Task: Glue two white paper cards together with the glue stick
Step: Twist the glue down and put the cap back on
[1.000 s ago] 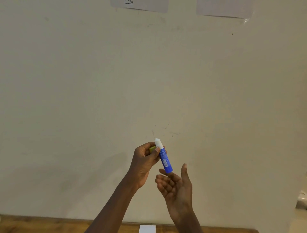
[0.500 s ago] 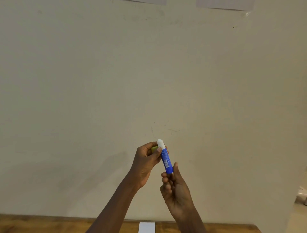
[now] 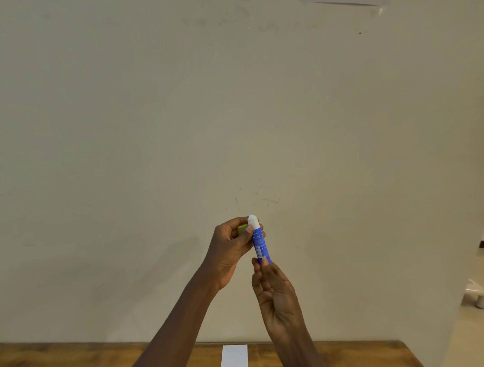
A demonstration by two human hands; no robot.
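Observation:
I hold the blue glue stick [image 3: 259, 243] upright in front of the wall, its white glue tip bare at the top. My left hand [image 3: 230, 248] pinches the upper barrel between thumb and fingers and also keeps the yellow-green cap [image 3: 242, 228] tucked behind the thumb. The fingertips of my right hand [image 3: 275, 290] are closed on the stick's bottom end. One white paper card [image 3: 234, 355] lies on the wooden table [image 3: 78, 355] at the bottom edge, between my forearms. A second card is not in view.
A plain cream wall [image 3: 235, 118] fills most of the view, directly behind my hands. A strip of paper [image 3: 345, 2] is taped at the top right. At the far right, the wall ends and a white object [image 3: 475, 293] stands on the floor.
My right hand was open below the stick; it has risen and closed its fingertips on the stick's bottom end. The view has tilted down slightly, showing more of the table and card.

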